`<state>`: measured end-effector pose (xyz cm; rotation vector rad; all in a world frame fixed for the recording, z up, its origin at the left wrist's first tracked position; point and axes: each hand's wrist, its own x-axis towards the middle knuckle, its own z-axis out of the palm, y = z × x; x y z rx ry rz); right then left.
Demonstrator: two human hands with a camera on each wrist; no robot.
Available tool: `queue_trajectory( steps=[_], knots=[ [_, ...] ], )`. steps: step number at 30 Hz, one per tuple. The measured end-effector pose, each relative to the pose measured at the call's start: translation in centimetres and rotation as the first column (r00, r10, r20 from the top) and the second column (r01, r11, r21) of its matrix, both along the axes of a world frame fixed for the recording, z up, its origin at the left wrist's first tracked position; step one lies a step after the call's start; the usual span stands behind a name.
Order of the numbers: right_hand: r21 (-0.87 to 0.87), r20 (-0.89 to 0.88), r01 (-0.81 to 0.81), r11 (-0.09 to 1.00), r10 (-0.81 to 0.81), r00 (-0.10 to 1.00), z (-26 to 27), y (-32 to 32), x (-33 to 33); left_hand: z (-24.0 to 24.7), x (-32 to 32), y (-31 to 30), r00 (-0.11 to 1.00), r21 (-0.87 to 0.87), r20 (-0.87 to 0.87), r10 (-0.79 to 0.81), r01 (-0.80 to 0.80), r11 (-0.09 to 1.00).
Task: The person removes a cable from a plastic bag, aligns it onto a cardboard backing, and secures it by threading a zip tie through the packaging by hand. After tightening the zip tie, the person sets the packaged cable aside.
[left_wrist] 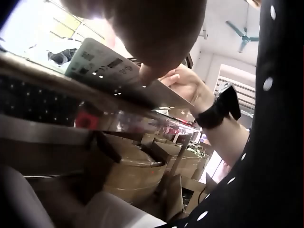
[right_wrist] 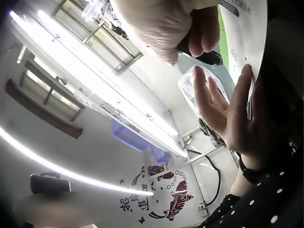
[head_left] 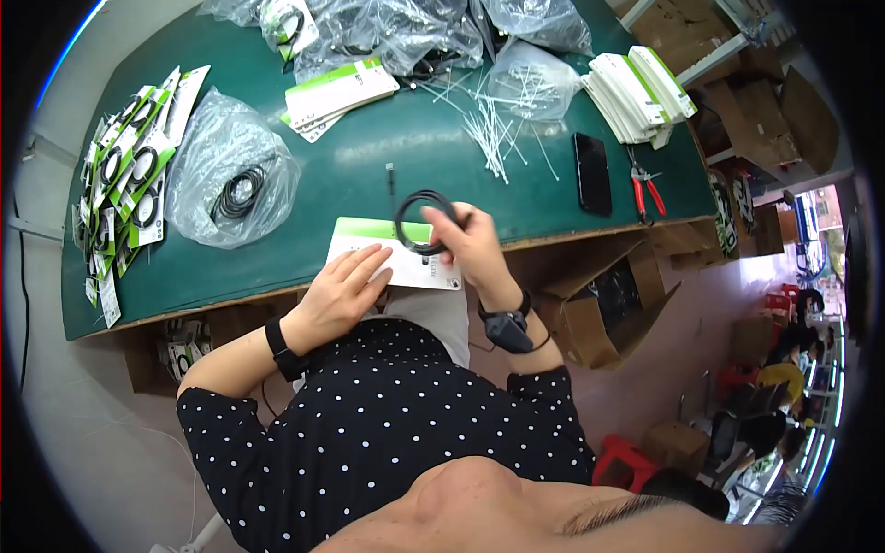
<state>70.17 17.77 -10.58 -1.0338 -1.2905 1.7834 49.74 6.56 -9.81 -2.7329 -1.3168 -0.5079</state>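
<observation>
A white card with a green top edge (head_left: 441, 273) lies at the table's front edge. The left hand (head_left: 337, 297) rests on the card's left part with fingers extended; in the right wrist view this hand (right_wrist: 232, 114) touches the card (right_wrist: 241, 33). The right hand (head_left: 470, 247) pinches a coiled black cable (head_left: 403, 224) above the card's right part. One cable end with a connector (head_left: 390, 171) points away over the table. In the left wrist view the card (left_wrist: 102, 64) is seen edge-on, with the right hand (left_wrist: 183, 84) behind it.
Packed cards with cables (head_left: 129, 175) are piled at the left, beside a clear bag (head_left: 198, 198) with black cable. Card stacks (head_left: 341, 90), bags, white zip ties (head_left: 493, 134), a phone (head_left: 592, 175) and red-handled cutters (head_left: 647, 195) lie farther back and right. Below stands an open carton (head_left: 576, 323).
</observation>
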Motion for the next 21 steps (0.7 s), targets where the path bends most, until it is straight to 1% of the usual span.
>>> queue_trajectory(
  steps=[1,3,4,7,8,11,12,13,14,15,16,17,19,20,21],
  knots=[
    [-0.013,0.009,0.008,1.0,-0.008,1.0,-0.2,-0.2,-0.9,-0.3,0.2,-0.1,0.998,0.041,0.065,-0.006,0.003,0.999],
    [-0.079,0.052,-0.175,0.981,0.179,0.982,-0.6,-0.5,-2.3,-0.8,0.1,-0.1,0.982,0.132,0.189,-0.022,-0.003,0.991],
    [-0.085,0.055,-0.167,0.982,0.172,0.984,-0.8,-0.8,-2.8,-1.6,-0.2,-0.1,0.981,0.127,0.194,-0.029,0.004,0.992],
    [-0.156,0.065,-0.304,0.94,0.317,0.946,-1.7,-1.2,-3.5,-4.6,-1.2,-0.1,0.94,0.11,0.326,-0.099,0.066,0.992],
    [-0.159,0.07,-0.298,0.941,0.312,0.947,-1.6,-1.0,-3.5,-4.6,-1.3,-0.1,0.938,0.109,0.332,-0.103,0.07,0.992],
    [-0.21,0.092,-0.417,0.884,0.443,0.892,-1.0,-0.7,-2.3,-4.5,-1.6,-0.4,0.94,0.087,0.323,-0.106,0.082,0.993],
    [-0.214,0.096,-0.413,0.885,0.44,0.893,-1.0,-0.8,-1.9,-4.4,-1.7,-0.5,0.938,0.086,0.329,-0.108,0.084,0.993],
    [-0.054,0.128,-0.37,0.928,0.374,0.919,-1.2,-0.8,-1.4,-4.3,-1.8,-0.4,0.941,0.073,0.317,-0.113,0.095,0.993],
    [0.109,0.148,-0.32,0.941,0.303,0.941,-1.0,-0.9,-0.9,-4.2,-1.9,-0.4,0.944,0.06,0.307,-0.118,0.105,0.993],
    [0.267,0.157,-0.266,0.926,0.231,0.96,-1.0,-1.0,-0.5,-4.1,-1.9,-0.4,0.947,0.044,0.298,-0.122,0.114,0.992],
    [0.26,0.163,-0.268,0.928,0.232,0.959,-0.9,-1.0,0.1,-4.1,-1.9,-0.3,0.944,0.039,0.306,-0.121,0.114,0.993],
    [0.321,0.242,-0.364,0.874,0.296,0.924,-0.5,-1.0,0.6,-4.2,-2.0,-0.2,0.942,0.035,0.312,-0.122,0.117,0.992],
    [0.41,0.4,-0.543,0.733,0.391,0.829,0.4,-1.1,1.1,-4.3,-2.1,-0.2,0.938,0.025,0.32,-0.13,0.129,0.991],
    [0.404,0.401,-0.541,0.737,0.389,0.829,0.2,-1.2,1.2,-4.4,-2.1,-0.2,0.937,0.02,0.324,-0.133,0.134,0.991],
    [0.471,0.406,-0.523,0.71,0.352,0.844,-0.2,-1.1,1.2,-4.4,-2.1,-0.1,0.935,0.033,0.328,-0.135,0.132,0.991]
  ],
)
